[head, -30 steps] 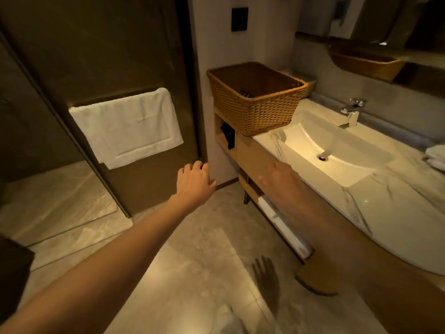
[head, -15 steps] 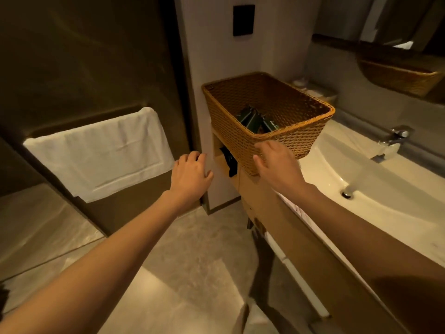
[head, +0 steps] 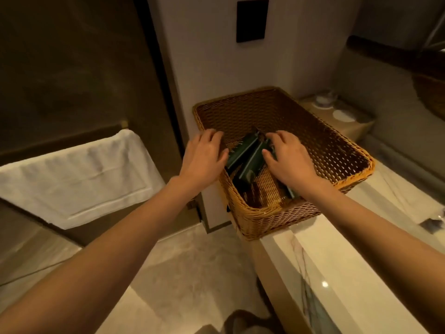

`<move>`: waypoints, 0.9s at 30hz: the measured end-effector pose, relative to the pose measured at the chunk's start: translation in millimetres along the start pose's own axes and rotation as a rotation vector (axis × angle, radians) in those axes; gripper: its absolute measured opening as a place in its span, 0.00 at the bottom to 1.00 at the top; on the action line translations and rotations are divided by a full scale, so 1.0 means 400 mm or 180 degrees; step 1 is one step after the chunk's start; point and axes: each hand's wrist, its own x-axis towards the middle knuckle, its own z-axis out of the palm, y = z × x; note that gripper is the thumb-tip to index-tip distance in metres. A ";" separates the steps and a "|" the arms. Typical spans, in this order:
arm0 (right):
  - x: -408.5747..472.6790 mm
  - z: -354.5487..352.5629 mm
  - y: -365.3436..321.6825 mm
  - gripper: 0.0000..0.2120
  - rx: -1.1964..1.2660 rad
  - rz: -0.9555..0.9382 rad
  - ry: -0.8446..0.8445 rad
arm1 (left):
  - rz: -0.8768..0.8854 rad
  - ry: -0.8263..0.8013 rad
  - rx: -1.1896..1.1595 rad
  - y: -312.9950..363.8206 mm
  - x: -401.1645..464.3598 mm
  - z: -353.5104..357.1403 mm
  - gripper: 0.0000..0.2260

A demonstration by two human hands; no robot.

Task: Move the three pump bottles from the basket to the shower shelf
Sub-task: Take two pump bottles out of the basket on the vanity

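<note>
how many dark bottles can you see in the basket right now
3, partly hidden. One lies by the left hand, one in the middle, and a third shows only as an edge under the right hand, all inside the wicker basket.

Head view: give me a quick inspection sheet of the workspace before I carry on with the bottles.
Surface: pale marble vanity counter; the basket sits at its left end.
Job's things: wicker basket holds dark green bottles lying on their sides; how many cannot be told. Shower shelf not in view.
Clutter: small white items on a tray behind the basket, too blurred to name.
Grippers: left hand and right hand both inside the basket, fingers spread by the bottles; whether either has a grip is unclear.
Cables: nothing seen.
Surroundings: white towel hanging on the dark door at left; black wall panel above the basket; tiled floor below.
</note>
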 end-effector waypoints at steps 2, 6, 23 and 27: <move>0.048 0.034 0.034 0.25 -0.0088 0.0099 -0.0424 | 0.0044 -0.0138 0.0040 0.001 0.056 0.030 0.22; 0.139 0.082 0.092 0.29 -0.0104 0.0362 -0.0978 | 0.0031 -0.0520 0.0167 0.004 0.180 0.104 0.25; 0.266 0.202 0.291 0.31 -0.0179 0.1440 -0.2075 | -0.0266 -0.2540 0.0209 -0.025 0.513 0.473 0.42; 0.274 0.227 0.305 0.36 -0.0216 0.1584 -0.2391 | -0.0640 -0.2424 -0.0298 -0.046 0.526 0.503 0.43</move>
